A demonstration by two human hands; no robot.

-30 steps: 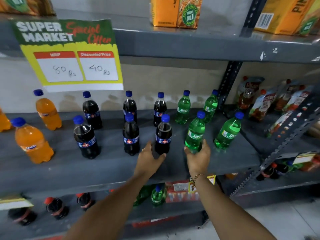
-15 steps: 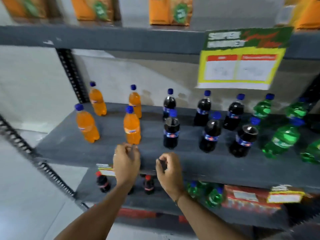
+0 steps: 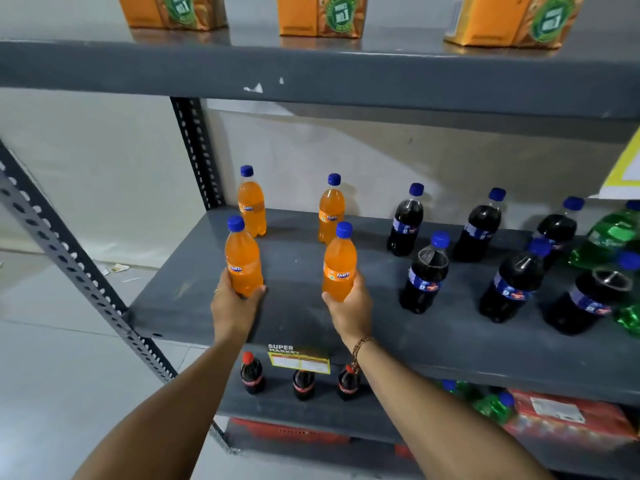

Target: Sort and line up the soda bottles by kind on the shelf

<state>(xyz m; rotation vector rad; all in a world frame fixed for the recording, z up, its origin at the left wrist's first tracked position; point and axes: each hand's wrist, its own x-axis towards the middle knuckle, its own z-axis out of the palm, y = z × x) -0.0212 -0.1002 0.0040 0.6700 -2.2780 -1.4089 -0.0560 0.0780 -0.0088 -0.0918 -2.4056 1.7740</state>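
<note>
On the grey shelf (image 3: 304, 327) stand orange soda bottles at the left, dark cola bottles in the middle and green soda bottles (image 3: 609, 237) at the right edge. My left hand (image 3: 233, 306) grips the base of the front left orange bottle (image 3: 242, 259). My right hand (image 3: 348, 311) grips the base of the front right orange bottle (image 3: 339, 265). Two more orange bottles (image 3: 252, 204) (image 3: 330, 209) stand behind them near the wall. Several blue-capped cola bottles (image 3: 424, 273) stand in two rows to the right.
A perforated steel upright (image 3: 69, 258) slants along the shelf's left end. The shelf above carries orange juice cartons (image 3: 322, 15). The shelf below holds red-capped cola bottles (image 3: 252, 374), green bottles (image 3: 491, 405) and a red pack (image 3: 568, 420). A yellow price sign (image 3: 623, 171) hangs at the far right.
The view has swung from the green and cola bottles to the shelf's left end. Both hands, empty half a second ago, now each hold a front orange bottle.
</note>
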